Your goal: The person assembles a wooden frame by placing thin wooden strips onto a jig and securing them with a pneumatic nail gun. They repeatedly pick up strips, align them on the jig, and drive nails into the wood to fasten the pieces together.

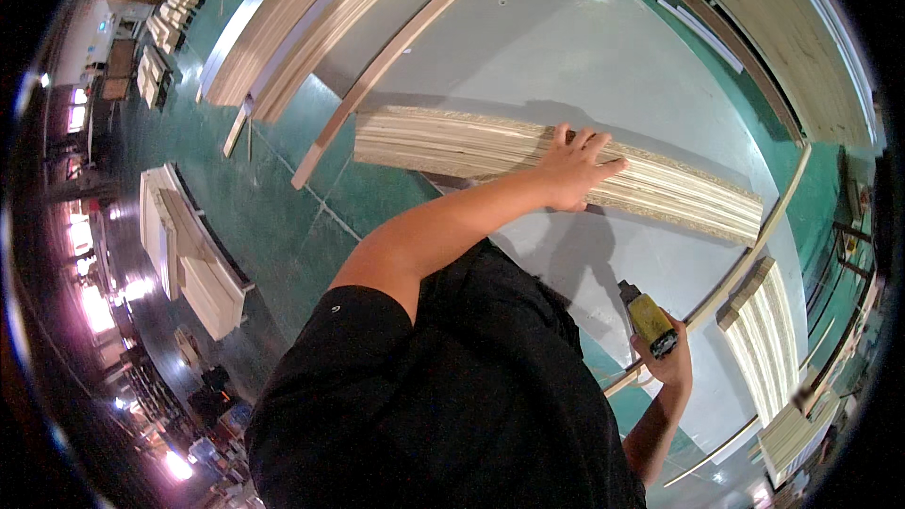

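A long stack of thin light-wood strips (pixel 452 146) lies across the grey panel surface (pixel 452 47). On its middle rests my left hand (pixel 575 170), with the fingers spread over the top and toward the far edge. My right hand (pixel 674 363), lower and to the right, is closed around a yellow-and-black nail gun (pixel 650 320). The tool's black nose points away from me toward the stack, apart from it. The grip of the nail gun is partly hidden by my fingers.
Long wooden rails cross the panel, one at left (pixel 405 42) and one at right (pixel 778 212). More stacked strips (pixel 759 339) lie at the right. Bundled boards (pixel 302 19) stand far left, and larger panels (pixel 792 38) far right. White-edged panels (pixel 193 254) sit on the green floor.
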Demonstrator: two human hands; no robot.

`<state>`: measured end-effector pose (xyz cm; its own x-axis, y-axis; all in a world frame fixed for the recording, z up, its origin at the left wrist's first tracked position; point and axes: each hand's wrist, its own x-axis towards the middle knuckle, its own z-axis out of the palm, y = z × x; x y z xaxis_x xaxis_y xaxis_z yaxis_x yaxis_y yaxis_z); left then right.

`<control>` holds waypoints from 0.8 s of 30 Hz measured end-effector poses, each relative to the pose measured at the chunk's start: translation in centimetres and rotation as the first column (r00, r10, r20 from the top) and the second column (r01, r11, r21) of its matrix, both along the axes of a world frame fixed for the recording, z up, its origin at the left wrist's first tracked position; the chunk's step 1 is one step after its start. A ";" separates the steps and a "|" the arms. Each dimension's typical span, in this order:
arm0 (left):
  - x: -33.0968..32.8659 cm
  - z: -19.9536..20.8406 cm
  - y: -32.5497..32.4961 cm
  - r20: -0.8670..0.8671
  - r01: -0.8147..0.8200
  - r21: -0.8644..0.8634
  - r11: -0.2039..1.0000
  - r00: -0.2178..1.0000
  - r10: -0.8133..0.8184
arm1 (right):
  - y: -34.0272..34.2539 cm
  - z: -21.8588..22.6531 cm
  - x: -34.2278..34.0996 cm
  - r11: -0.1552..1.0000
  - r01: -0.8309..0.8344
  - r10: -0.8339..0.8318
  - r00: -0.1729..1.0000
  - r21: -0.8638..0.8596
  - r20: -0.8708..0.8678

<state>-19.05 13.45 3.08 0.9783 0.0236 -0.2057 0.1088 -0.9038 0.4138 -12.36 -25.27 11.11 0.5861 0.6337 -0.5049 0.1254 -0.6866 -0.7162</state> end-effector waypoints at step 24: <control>-32.9 -5.3 17.0 0.230 -0.723 -0.429 0.542 0.493 0.839 | 25.4 7.4 -8.0 0.862 -0.419 0.404 0.908 -0.285 -0.114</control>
<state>-51.93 30.49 -2.21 0.5645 0.8247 0.0353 0.5065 -0.3799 0.7741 -20.38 0.10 18.47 0.2750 0.6278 -0.7282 0.4135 -0.7610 -0.4999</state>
